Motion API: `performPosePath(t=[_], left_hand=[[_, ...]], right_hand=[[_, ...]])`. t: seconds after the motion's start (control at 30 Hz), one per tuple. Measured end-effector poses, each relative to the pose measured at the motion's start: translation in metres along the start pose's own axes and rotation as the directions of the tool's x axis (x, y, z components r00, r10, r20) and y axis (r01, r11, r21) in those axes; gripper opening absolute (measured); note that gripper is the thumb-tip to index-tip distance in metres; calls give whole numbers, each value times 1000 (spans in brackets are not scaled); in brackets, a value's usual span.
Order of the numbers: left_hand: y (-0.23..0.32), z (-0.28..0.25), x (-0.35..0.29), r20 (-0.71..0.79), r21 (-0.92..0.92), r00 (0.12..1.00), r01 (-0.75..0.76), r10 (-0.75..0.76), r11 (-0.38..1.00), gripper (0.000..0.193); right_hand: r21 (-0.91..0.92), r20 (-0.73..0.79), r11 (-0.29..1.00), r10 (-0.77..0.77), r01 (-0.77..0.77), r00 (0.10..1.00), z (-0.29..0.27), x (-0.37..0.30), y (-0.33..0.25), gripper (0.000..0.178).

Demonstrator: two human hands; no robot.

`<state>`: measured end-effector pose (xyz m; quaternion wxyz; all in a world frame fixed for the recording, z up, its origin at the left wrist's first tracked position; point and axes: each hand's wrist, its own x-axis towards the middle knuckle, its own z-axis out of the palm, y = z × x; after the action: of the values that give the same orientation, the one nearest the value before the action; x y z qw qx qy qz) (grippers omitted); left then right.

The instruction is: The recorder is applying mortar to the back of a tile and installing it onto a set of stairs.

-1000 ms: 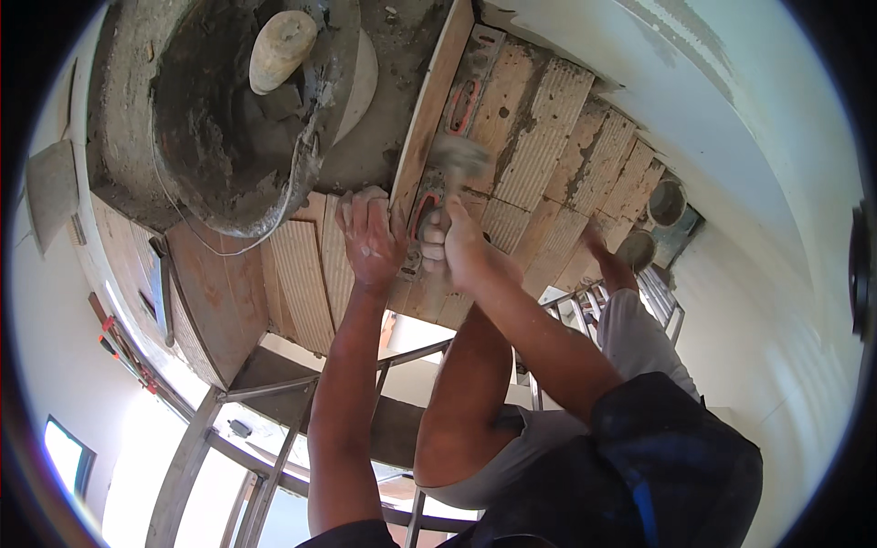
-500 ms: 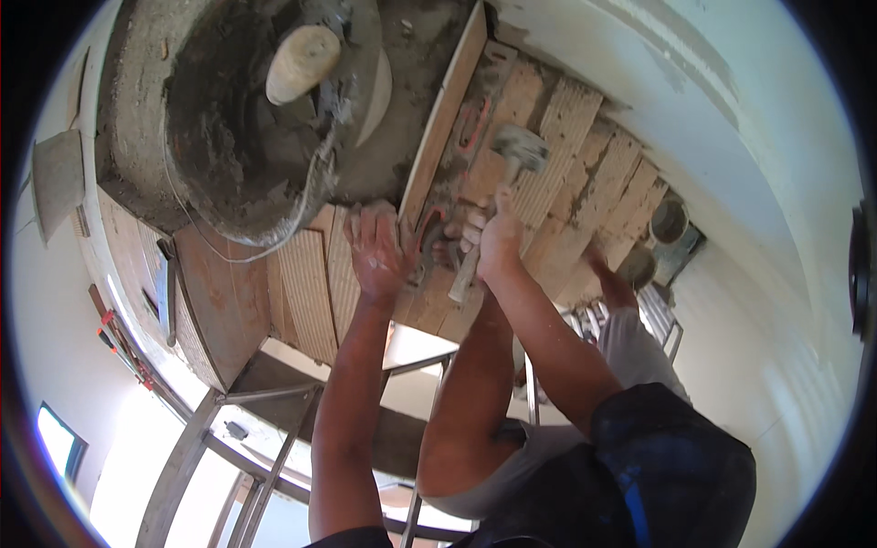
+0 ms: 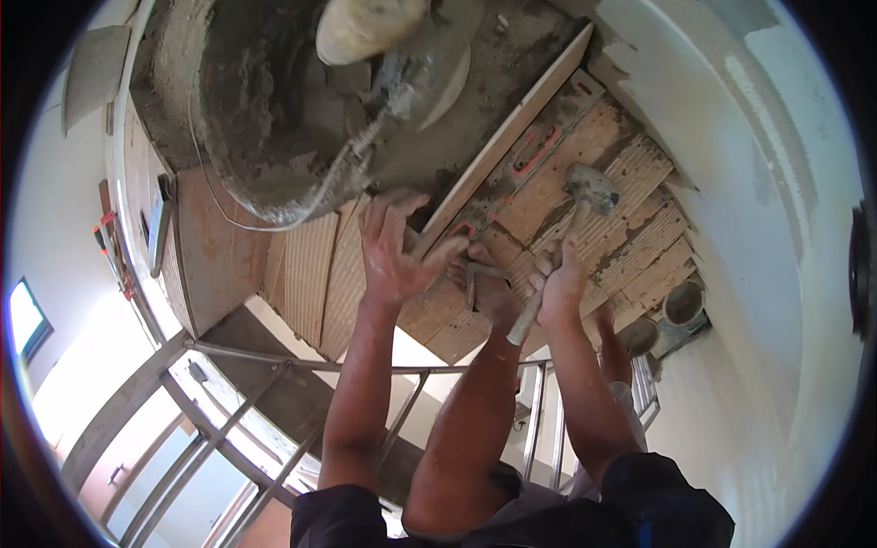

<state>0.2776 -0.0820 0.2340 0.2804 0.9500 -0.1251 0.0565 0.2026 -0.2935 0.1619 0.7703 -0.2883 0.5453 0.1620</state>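
Note:
My right hand (image 3: 561,285) is closed around the wooden handle of a mallet (image 3: 592,188), its dark, dusty head raised over the boards. My left hand (image 3: 391,251) has its fingers spread and holds nothing. It hovers by the near end of a long narrow tile (image 3: 512,130), seen edge-on along the wet mortar (image 3: 448,137). Whether a fingertip touches the tile I cannot tell. Right of the tile lies a dusty spirit level (image 3: 548,137) with red-rimmed openings, running alongside it. My foot (image 3: 498,297) with a strap across it is planted between my hands.
A mortar-caked basin (image 3: 265,110) stands at the upper left, a rounded beige object (image 3: 370,27) in it. Dirty wooden boards (image 3: 630,219) cover the right side. Two small buckets (image 3: 683,301) sit beside the wall. Metal railings (image 3: 402,370) run below; a clamp (image 3: 110,247) is far left.
My left hand has lifted off the tile's near end and spread its fingers. My right hand has moved right with the mallet. The whole view has shifted, with the basin now higher.

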Motion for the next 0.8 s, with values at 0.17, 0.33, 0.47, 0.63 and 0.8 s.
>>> performPosePath(t=[0.17, 0.33, 0.47, 0.63, 0.8], left_hand=[[0, -4, 44, 120, -130, 958, 276, -262, 952, 34], [25, 9, 99, 436, 240, 897, -32, -78, 970, 37], [5, 32, 95, 245, 217, 938, -298, 244, 930, 45], [-5, 37, 94, 370, 181, 909, -271, 190, 945, 37], [-12, 33, 96, 493, 181, 862, -234, 117, 955, 31]], right_hand=[[-70, -1, 995, -68, 68, 998, -29, 5, -10, 42], [-14, 9, 997, -79, 79, 997, -19, 11, -27, 39], [107, 18, 983, -151, 148, 988, 1, 16, -20, 42], [67, 18, 992, -112, 110, 994, 13, 17, 0, 44], [206, 38, 964, -180, 169, 983, 27, 12, 8, 44]])
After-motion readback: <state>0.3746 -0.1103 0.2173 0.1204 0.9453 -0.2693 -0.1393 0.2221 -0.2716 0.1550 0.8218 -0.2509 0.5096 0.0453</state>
